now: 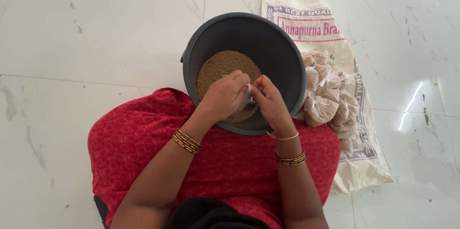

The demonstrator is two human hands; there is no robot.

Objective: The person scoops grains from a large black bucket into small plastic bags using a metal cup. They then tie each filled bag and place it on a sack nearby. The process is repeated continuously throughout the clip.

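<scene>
Grey round plastic bucket (282, 51) of brown grain (220, 66) sits at my knees; both forearms reach in, left hand (225, 95) and right hand (268, 99) pinched together on a small clear plastic bag (246, 95).

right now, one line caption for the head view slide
Both hands, left hand and right hand, pinch a small clear bag over a grain-filled bucket.

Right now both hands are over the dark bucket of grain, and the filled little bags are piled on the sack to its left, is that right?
Not quite. The head view shows the filled bags piled on the sack to the right of the bucket; both hands are indeed over the grain.
</scene>
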